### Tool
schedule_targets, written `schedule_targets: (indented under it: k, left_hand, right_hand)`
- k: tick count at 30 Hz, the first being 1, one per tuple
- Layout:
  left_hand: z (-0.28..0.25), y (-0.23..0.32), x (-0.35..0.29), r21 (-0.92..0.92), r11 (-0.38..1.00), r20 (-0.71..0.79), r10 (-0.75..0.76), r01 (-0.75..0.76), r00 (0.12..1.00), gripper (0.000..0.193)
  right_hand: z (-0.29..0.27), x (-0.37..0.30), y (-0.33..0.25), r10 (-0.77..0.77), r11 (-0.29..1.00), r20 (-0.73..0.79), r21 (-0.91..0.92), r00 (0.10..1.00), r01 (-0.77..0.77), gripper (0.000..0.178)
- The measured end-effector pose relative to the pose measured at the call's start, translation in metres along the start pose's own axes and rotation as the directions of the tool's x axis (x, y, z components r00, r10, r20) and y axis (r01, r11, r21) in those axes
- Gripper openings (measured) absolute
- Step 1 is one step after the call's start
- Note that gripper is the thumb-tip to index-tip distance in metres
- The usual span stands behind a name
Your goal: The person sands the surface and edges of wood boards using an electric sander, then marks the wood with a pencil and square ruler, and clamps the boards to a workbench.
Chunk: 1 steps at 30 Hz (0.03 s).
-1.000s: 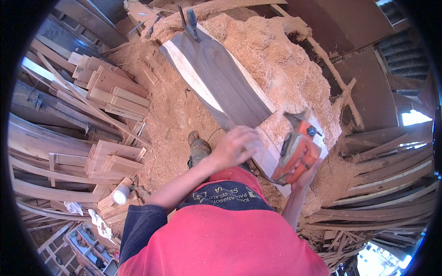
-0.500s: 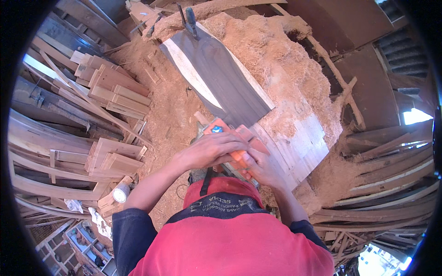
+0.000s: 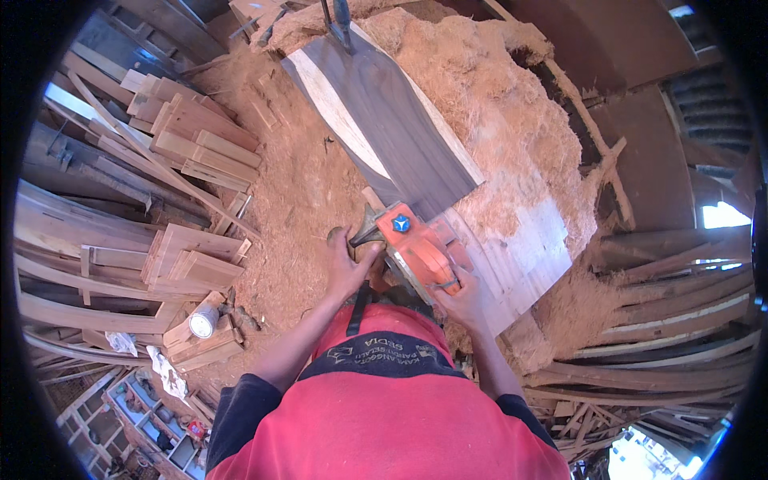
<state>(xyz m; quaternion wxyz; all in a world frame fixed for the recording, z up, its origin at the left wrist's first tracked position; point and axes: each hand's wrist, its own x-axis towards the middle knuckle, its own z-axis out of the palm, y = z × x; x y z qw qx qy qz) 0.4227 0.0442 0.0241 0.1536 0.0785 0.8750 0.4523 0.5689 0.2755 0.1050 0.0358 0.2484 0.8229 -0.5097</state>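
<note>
An orange electric hand planer (image 3: pixel 424 260) with a blue star-shaped knob rests at the near end of the board. My right hand (image 3: pixel 460 298) is closed round its rear handle. My left hand (image 3: pixel 346 262) curls at the narrow end of a dark flared piece (image 3: pixel 370 227) beside the planer's left side; what lies inside those fingers is partly hidden. Beyond the planer a dark brown board (image 3: pixel 392 120) with pale edges stretches away across the bench. A clamp (image 3: pixel 340 32) stands at its far end.
Wood shavings (image 3: pixel 488 112) pile up along the board's right side. A pale plank surface (image 3: pixel 520 256) shows at the right. Stacked cut boards (image 3: pixel 200 144) and a white can (image 3: pixel 204 322) lie to the left. Long curved timbers (image 3: pixel 656 344) are piled on the right.
My left hand has come off the planer's top and moved left to the dark flared piece. My right hand now holds the rear handle, and the planer's body is uncovered.
</note>
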Motion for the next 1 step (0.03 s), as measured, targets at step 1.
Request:
schedule_targets:
  k: [1]
  left_hand:
    - [0.023,-0.0279,-0.0003,-0.063,0.996,0.028,-0.062,0.064,0.998,0.065]
  right_hand:
    - [-0.0018,-0.0024,-0.0043,0.067,0.997,0.051,0.038,0.996,-0.069,0.033]
